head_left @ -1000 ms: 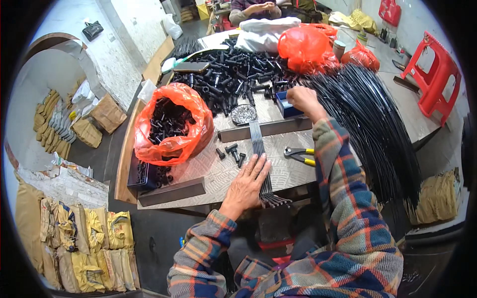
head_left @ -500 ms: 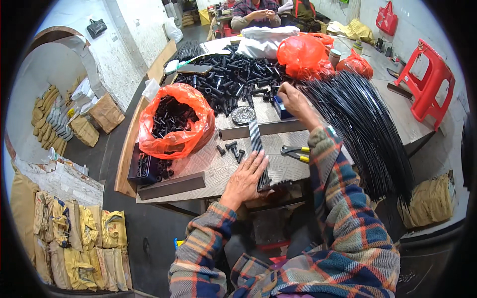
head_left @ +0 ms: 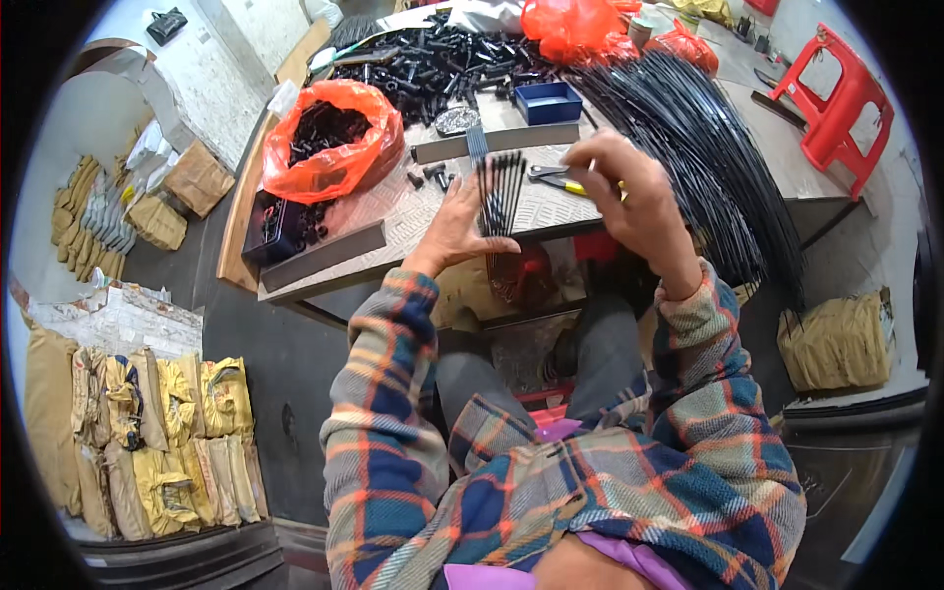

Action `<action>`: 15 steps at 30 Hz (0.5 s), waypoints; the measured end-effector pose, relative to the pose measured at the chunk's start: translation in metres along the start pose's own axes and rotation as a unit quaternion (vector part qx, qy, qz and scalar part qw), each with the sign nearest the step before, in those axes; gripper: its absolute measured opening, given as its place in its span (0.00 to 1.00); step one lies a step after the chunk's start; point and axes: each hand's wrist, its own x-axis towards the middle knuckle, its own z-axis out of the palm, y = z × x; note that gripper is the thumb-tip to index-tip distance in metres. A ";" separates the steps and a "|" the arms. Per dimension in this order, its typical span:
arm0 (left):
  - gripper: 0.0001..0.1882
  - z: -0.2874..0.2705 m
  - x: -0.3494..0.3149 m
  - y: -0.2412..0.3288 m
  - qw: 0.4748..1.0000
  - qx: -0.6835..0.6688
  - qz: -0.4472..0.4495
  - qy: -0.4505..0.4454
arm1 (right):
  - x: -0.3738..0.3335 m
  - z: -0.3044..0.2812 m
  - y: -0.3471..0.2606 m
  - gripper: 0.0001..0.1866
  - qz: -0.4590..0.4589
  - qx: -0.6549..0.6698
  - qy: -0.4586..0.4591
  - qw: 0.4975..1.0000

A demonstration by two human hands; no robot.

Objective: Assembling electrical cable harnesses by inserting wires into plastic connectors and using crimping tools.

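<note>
My left hand (head_left: 454, 228) is closed round a bundle of thin black rods (head_left: 500, 192) with thicker dark ends. Those ends point up at the table's near edge, and other lengths of the bundle reach away across a metal bar (head_left: 541, 139). To the right, my right hand (head_left: 637, 202) hovers apart from the bundle with fingers curled; a small pale thing may be between the fingertips, too small to name. Yellow-handled pliers (head_left: 560, 180) lie just beyond it. A blue box (head_left: 536, 116) sits behind the bar, next to a round dish of small shiny bits (head_left: 456, 121).
A red plastic bag (head_left: 382, 149) of black parts stands on the left beside a dark bin (head_left: 264, 241). Black bolt-like parts (head_left: 433, 64) pile up behind. Long black rods (head_left: 688, 147) spread at the right, near a red stool (head_left: 836, 113). Filled sacks (head_left: 162, 433) line the floor.
My right hand has left the blue box and come back toward me. My left hand has gone from lying flat on the rods to holding them with their near ends raised.
</note>
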 end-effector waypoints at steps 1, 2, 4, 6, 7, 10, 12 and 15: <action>0.53 -0.009 0.002 0.008 0.992 -0.122 -0.035 0.011 | -0.001 -0.002 -0.002 0.05 -0.031 -0.048 -0.018 0.998; 0.51 -0.020 0.007 0.023 0.967 -0.245 -0.067 0.020 | -0.003 -0.003 -0.004 0.06 -0.047 -0.081 -0.014 0.995; 0.36 -0.044 0.022 0.067 0.871 -0.481 -0.082 0.060 | -0.002 -0.005 -0.006 0.06 -0.047 -0.087 0.000 0.995; 0.24 -0.058 0.031 0.090 0.855 -0.503 -0.092 0.082 | 0.000 -0.001 -0.004 0.06 -0.050 -0.084 0.010 0.995; 0.21 -0.064 0.032 0.093 0.864 -0.484 -0.108 0.088 | 0.002 0.003 -0.003 0.07 -0.057 -0.086 0.025 0.994; 0.14 -0.074 0.033 0.090 0.877 -0.459 -0.105 0.090 | 0.012 0.012 0.005 0.10 -0.080 -0.106 0.070 0.989; 0.14 -0.079 0.033 0.090 0.870 -0.475 -0.105 0.082 | 0.017 0.014 0.007 0.11 -0.074 -0.094 0.064 0.991; 0.14 -0.082 0.032 0.091 0.882 -0.451 -0.104 0.094 | 0.019 0.018 0.010 0.12 -0.090 -0.056 0.044 0.993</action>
